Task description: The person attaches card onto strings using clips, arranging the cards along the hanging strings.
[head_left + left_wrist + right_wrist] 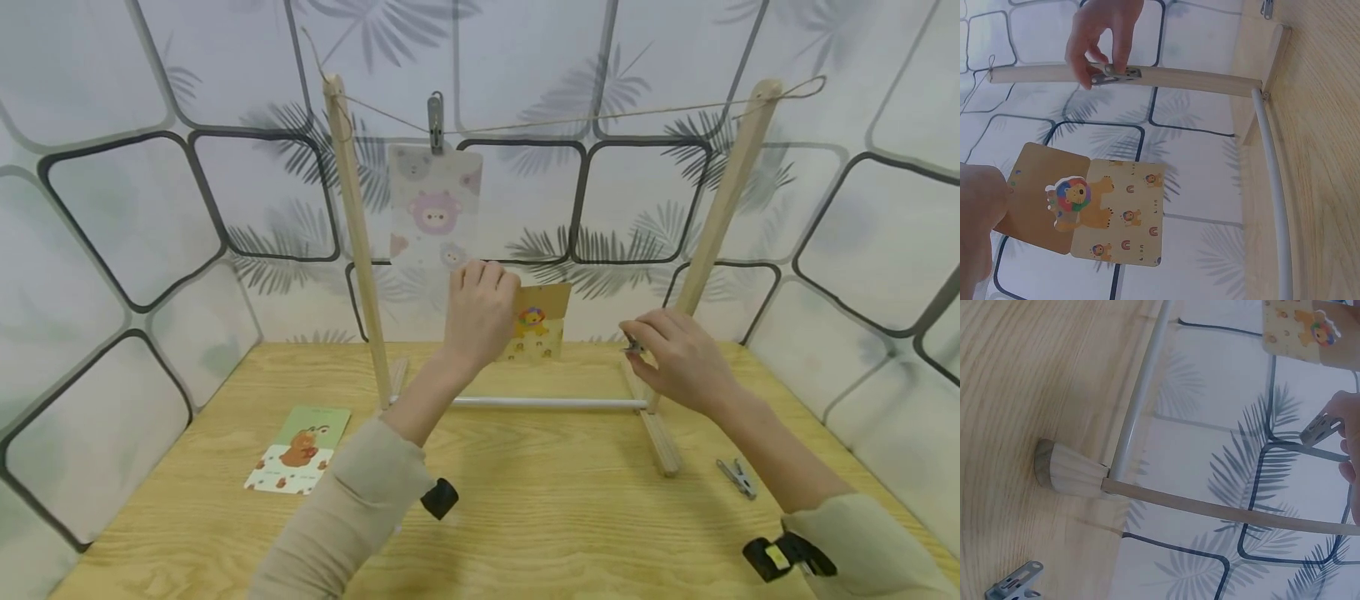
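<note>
Behind everything we see pale walls [90, 233], patterned with dark rounded outlines and grey leaves, at the back and both sides. Below spreads a light wood-grain table [525, 517], where a wooden frame [358, 233] stands with a white rod [547, 403] low between its posts and a string [555, 123] across their tops. Of three cards, we judge one done: the hanging card [435, 215], with its pink animal face, is up by a grey clip [436, 125] near the left post. Two are left: the bear card [298, 450] lies flat at the table's left, and the lion card [536, 325] is held in the air, below the string. The left hand [480, 312] has its fingers curled at the lion card's side edge. The right hand [678, 354] pinches a metal clip [1125, 74], apart from that card; how far its mouth is parted we cannot tell. A spare clip [738, 479] lies near the frame's right foot.
</note>
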Demonstrator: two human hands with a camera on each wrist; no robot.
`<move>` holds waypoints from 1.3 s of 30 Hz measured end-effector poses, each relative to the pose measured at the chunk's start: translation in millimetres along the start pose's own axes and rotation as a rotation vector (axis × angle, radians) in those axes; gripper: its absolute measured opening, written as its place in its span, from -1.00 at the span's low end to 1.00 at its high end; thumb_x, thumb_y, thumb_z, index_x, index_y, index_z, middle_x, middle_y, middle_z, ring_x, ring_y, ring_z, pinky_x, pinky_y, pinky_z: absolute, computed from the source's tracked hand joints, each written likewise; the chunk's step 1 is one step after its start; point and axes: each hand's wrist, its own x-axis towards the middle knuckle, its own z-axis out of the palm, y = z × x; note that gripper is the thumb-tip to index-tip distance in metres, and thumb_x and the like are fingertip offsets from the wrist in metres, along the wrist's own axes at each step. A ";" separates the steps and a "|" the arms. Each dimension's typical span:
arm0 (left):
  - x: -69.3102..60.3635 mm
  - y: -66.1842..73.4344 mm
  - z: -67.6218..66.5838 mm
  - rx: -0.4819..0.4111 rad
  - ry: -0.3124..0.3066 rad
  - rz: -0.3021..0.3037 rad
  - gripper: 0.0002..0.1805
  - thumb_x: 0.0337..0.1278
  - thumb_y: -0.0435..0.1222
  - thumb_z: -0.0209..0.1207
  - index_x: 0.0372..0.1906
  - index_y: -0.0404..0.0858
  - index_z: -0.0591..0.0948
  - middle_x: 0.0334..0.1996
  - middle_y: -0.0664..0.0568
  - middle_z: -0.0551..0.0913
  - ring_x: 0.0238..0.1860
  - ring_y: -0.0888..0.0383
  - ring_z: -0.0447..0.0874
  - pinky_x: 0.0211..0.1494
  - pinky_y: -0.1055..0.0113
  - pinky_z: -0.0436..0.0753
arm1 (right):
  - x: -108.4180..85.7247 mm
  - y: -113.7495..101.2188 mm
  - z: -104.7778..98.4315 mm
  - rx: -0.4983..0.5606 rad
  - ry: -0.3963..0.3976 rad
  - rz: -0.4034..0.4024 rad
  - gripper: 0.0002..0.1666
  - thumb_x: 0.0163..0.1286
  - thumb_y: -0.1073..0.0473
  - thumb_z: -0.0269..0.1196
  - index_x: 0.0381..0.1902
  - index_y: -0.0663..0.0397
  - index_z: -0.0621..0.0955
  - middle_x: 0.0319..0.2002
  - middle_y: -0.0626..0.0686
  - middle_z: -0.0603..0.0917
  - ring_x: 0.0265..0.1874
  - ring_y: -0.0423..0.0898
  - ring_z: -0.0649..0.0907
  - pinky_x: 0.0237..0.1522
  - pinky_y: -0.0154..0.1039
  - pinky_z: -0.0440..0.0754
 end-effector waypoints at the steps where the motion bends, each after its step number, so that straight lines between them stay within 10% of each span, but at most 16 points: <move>1: 1.0 -0.2 -0.1 0.002 0.003 0.001 -0.80 -0.14 -0.57 0.01 -0.45 -0.26 0.55 -0.43 -0.02 0.51 -0.32 0.03 0.36 -0.08 0.19 0.32 | 0.9 0.6 -0.9 0.001 -0.002 0.010 -0.65 0.28 0.13 0.07 -0.17 0.32 0.58 -0.33 0.19 0.57 -0.36 0.15 0.53 -0.32 0.04 0.49; 16: 23.2 -6.8 -6.2 0.015 0.023 0.035 -0.85 0.02 -0.52 -0.03 -0.45 -0.30 0.53 -0.43 -0.06 0.52 -0.32 0.02 0.38 -0.17 0.22 0.33 | 22.7 11.3 -12.4 -0.018 0.032 0.026 -0.57 -0.10 0.36 0.26 -0.19 0.45 0.49 -0.33 0.30 0.54 -0.34 0.24 0.52 -0.25 0.09 0.47; 39: 50.0 -19.4 -13.5 0.007 0.071 0.023 -0.81 0.02 -0.54 -0.08 -0.44 -0.33 0.55 -0.42 -0.10 0.52 -0.30 -0.02 0.38 -0.13 0.18 0.31 | 66.5 13.4 -31.3 -0.037 0.127 0.063 -0.57 -0.07 0.46 0.26 -0.16 0.46 0.47 -0.30 0.32 0.53 -0.28 0.26 0.50 -0.18 0.08 0.47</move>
